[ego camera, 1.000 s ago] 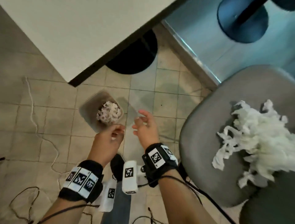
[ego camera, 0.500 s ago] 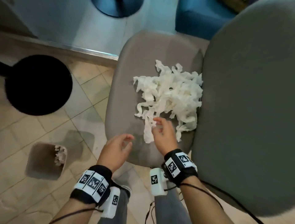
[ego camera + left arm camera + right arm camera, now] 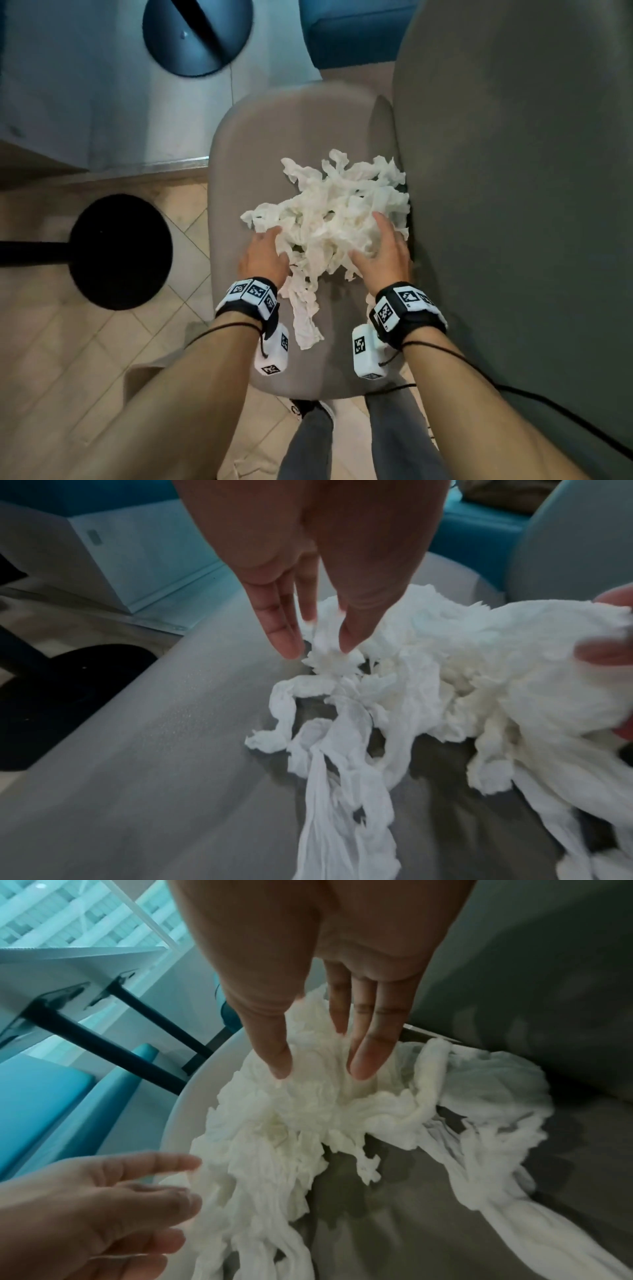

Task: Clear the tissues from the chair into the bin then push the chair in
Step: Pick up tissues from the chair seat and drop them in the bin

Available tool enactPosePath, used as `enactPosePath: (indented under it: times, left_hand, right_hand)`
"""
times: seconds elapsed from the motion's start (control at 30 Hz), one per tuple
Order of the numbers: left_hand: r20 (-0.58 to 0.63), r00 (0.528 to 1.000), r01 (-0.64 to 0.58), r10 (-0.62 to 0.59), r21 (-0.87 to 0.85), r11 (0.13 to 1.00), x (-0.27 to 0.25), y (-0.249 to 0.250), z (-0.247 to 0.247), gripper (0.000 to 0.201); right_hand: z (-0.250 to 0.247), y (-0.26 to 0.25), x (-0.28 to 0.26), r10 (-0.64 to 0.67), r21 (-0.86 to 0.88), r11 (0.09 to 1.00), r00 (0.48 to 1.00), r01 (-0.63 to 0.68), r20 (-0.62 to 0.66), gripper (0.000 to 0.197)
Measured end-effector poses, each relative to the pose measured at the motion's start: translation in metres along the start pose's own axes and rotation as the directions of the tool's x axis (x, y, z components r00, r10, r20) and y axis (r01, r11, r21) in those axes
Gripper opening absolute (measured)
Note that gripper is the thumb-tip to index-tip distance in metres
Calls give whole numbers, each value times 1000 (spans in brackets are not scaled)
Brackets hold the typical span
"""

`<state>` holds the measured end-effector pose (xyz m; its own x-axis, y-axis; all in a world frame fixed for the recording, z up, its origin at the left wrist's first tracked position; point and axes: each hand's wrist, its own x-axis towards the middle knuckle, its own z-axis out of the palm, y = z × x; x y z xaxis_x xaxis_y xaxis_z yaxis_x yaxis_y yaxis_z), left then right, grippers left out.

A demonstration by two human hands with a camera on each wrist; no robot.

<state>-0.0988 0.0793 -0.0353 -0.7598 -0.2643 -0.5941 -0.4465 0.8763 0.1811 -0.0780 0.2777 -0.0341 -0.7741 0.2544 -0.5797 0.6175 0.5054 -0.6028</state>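
**Both hands on the tissue pile**

At nine o'clock of the floor view sits a black round base. Your left hand reaches the pile's eight o'clock edge, fingers nearly straight, tips pressing into a strand without closing on it. The tissues lie heaped mid-seat on the grey chair. Your right hand spreads flat at the pile's four o'clock, fingers extended, pressing into the paper beside the backrest.
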Motion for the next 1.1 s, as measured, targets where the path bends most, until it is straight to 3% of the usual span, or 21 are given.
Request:
enactPosePath:
  times: [0.1, 0.2, 0.37, 0.47, 0.63, 0.7, 0.77, 0.83, 1.0, 1.1]
  left_hand:
    - [7, 999, 47, -47, 8, 999, 13, 2, -4, 35]
    - [-20, 999, 45, -46, -68, 997, 9, 6, -9, 24]
    - [-217, 974, -10, -67, -337, 941, -11, -2, -19, 19]
    - [-179, 982, -11, -61, -376, 926, -14, -5, -20, 10]
    - [-41, 998, 21, -39, -368, 930, 14, -3, -8, 63]
    - [-2, 999, 37, -40, -373, 927, 27, -1, -3, 63]
    - [7, 999, 38, -38, -297, 954, 36, 2, -1, 43]
    - [-38, 999, 14, -26, -282, 959, 39, 2, -3, 28]
    - [-165, 983, -12, -75, -474, 881, 25, 0, -23, 28]
    - [-144, 984, 1, -108, -595, 803, 18, -8, -35, 24]
  right_hand:
    - [-1, -7, 13, 20, -32, 999, 1000, -21, -3, 36]
    - [-5, -7, 19, 34, -3, 999, 999, -34, -24, 19]
    - [-25, -8, 17, 136, 152, 980, 990, -130, -30, 28]
    - [-34, -7, 12, 129, 184, 976, 989, -113, -79, 43]
    - [-22, -15, 16, 108, 235, 969, 986, -75, -129, 8]
    - [-15, -24, 18, 106, 248, 966, 988, -76, -113, 20]
    - [-9, -32, 21, 70, 185, 981, 997, -62, -37, 43]
    - [-4, -40, 24, 35, 63, 997, 998, -39, 52, 52]
    - [9, -46, 43, 166, -132, 980, 978, -149, 128, 52]
    - [16, -45, 48, 202, -260, 951, 973, -167, 112, 27]
